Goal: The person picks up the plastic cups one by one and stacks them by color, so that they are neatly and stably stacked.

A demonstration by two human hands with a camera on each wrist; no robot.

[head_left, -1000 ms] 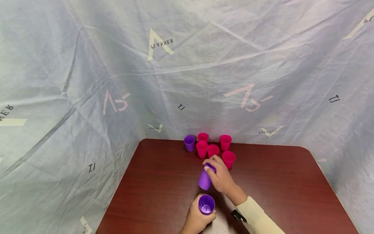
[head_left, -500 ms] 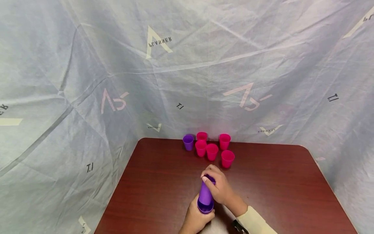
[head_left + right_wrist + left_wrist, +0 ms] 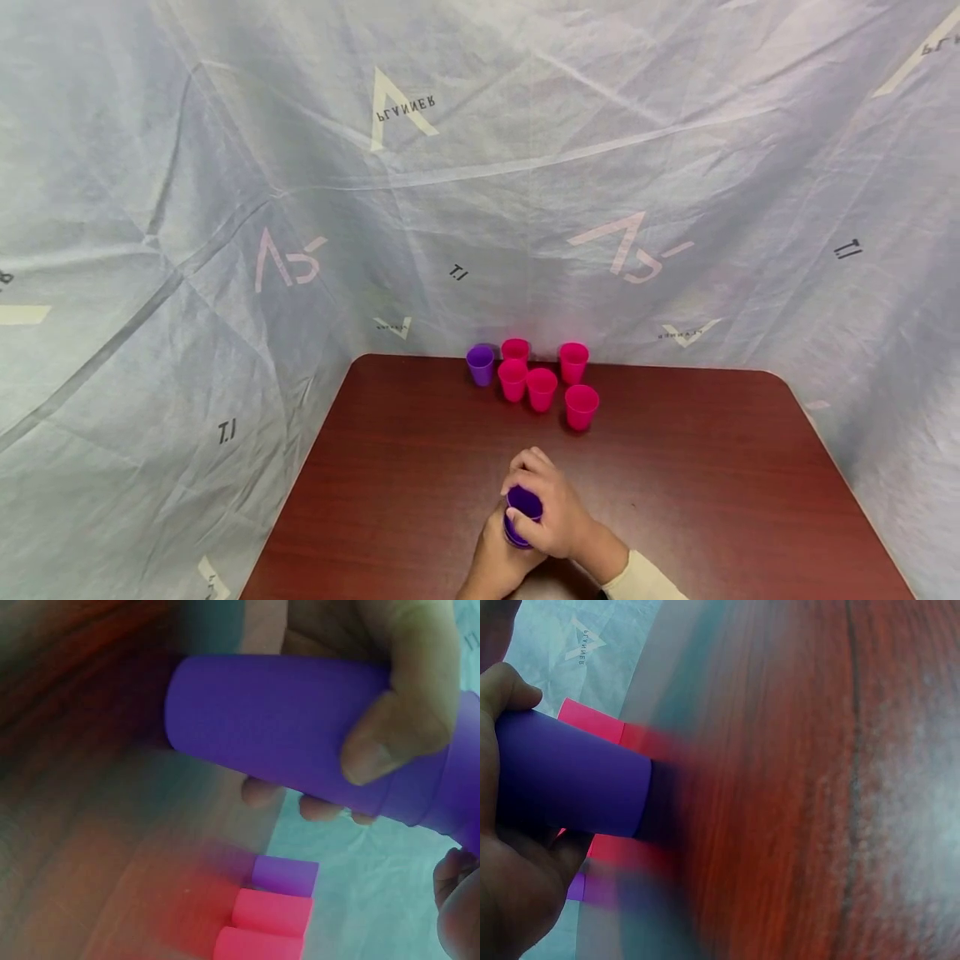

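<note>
Two or more purple cups are nested, one inside another, just above the front of the table. My left hand (image 3: pixel 491 557) grips the outer purple cup (image 3: pixel 577 772), its thumb lying along the wall in the right wrist view. Over it, my right hand (image 3: pixel 557 510) holds the inner purple cup (image 3: pixel 525 502) by the rim, thumb at the near side and fingers at the far side. Overlapping rims show on the purple stack (image 3: pixel 277 712) in the right wrist view. The depth of the inner cup is partly hidden by my fingers.
Towards the back of the brown table (image 3: pixel 405 467) stand several upright pink cups, among them a front pink cup (image 3: pixel 582 408). Left of them is a separate purple cup (image 3: pixel 481 367). A grey printed sheet (image 3: pixel 465 208) hangs behind the table.
My right hand has brought its purple cup down towards me and into the cup in my left hand. My left hand has stayed nearly in place. The standing cups have not moved.
</note>
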